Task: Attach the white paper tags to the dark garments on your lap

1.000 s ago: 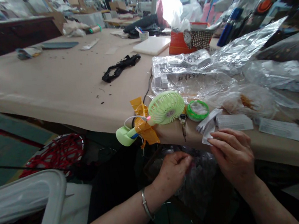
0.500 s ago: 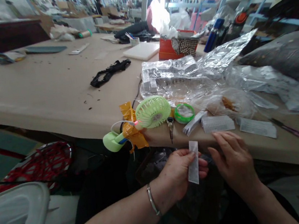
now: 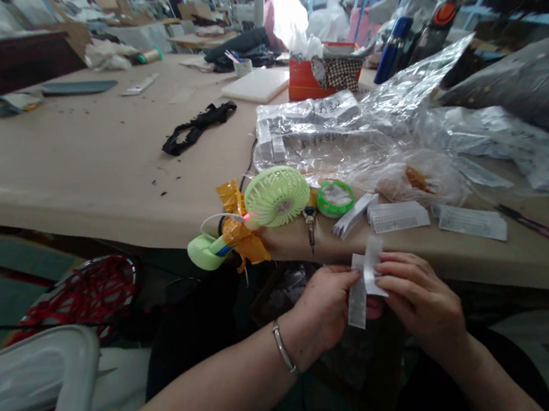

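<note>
- Left hand [image 3: 327, 305]: fingers closed, pinching a flat, narrow white strip [image 3: 357, 308], smooth-faced and slightly translucent; rigid metal bangle [image 3: 283, 348] at the wrist.
- Right hand [image 3: 423, 297]: thumb and fingers gripping a folded white label [image 3: 371, 273], thin and papery, held against or just beside the strip. Both pieces sit in front of the tabletop [image 3: 73, 157] edge.
- At that edge: fanned stack of printed labels [image 3: 398, 215], oblong; left of it, a loose bundle of curled slips [image 3: 356, 215].
- Next, a round green dish [image 3: 336, 212] with white contents; beside it a slim metal-tipped tool [image 3: 310, 224].
- Light green plastic fan [image 3: 277, 197], ribbed disc grille, handle fixed with crinkled amber tape [image 3: 247, 239].
- Beyond: glossy, wrinkled clear bags [image 3: 321, 136]; limp black cloth loop [image 3: 199, 126].
- Farther: flat white slab [image 3: 258, 86], smooth, near a red box [image 3: 303, 82].
</note>
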